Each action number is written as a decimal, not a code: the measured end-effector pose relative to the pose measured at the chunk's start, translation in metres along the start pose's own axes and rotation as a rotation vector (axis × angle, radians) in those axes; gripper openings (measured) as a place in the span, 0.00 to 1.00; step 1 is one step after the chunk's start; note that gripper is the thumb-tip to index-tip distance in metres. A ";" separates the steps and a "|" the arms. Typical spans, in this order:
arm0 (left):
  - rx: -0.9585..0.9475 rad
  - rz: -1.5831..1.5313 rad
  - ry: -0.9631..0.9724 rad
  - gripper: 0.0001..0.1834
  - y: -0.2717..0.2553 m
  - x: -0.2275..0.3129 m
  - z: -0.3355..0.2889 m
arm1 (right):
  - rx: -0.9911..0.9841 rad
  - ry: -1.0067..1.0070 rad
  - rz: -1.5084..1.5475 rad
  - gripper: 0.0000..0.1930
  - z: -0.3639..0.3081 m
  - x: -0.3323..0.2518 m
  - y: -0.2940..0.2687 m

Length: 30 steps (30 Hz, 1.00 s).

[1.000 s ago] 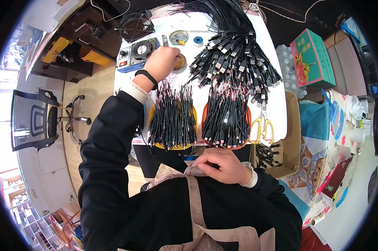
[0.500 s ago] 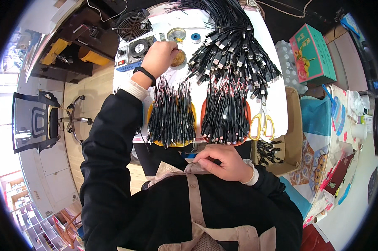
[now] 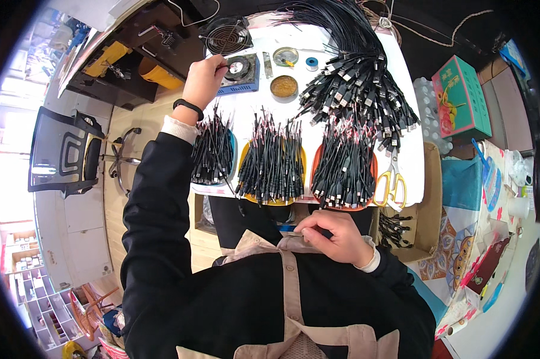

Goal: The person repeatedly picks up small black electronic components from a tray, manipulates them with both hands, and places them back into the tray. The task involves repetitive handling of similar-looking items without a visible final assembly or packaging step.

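Observation:
My left hand [image 3: 205, 79] reaches over the left side of a blue box-shaped device [image 3: 241, 82] with a round silver-centred opening on top. Its fingers are closed, and I cannot make out what is in them; the hand covers the device's control end. My right hand [image 3: 337, 237] is curled near my chest, below the table edge, its fingertips partly hidden. A round tin of amber-brown material [image 3: 284, 88] stands right of the device. In front lie black cables with stripped ends in a blue tray [image 3: 232, 143], a yellow tray [image 3: 304, 160] and an orange tray [image 3: 374, 167].
A large bundle of black USB cables [image 3: 357, 90] covers the right back. Yellow-handled scissors [image 3: 391, 186] lie near the right edge. A solder spool [image 3: 312, 61], a shallow round dish [image 3: 285, 57] and a fan [image 3: 228, 37] sit at the back. A cardboard box [image 3: 428, 203] stands at right.
My left hand has moved left, from beside the tin to the device's left side, uncovering the tin. The view has shifted, showing the blue tray. My right hand stays curled near my chest.

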<state>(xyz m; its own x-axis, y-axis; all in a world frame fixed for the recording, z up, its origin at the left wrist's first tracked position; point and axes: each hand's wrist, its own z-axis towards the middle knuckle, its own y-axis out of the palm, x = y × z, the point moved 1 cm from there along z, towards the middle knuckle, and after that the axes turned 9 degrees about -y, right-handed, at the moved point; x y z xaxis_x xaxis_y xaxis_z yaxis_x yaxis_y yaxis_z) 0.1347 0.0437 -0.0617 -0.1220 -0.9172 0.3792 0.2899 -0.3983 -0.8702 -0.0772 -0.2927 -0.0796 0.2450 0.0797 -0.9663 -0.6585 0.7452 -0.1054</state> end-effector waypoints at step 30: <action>-0.208 0.404 0.061 0.05 0.020 -0.024 0.035 | 0.051 0.027 -0.017 0.06 0.000 0.009 -0.002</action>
<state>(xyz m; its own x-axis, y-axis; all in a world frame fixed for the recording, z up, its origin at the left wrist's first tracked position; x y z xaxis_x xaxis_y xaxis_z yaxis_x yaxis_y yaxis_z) 0.1771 0.0580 -0.0772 -0.0955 -0.9953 -0.0169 0.1297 0.0044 -0.9915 -0.0731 -0.2936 -0.0880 0.2360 0.0490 -0.9705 -0.6174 0.7788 -0.1108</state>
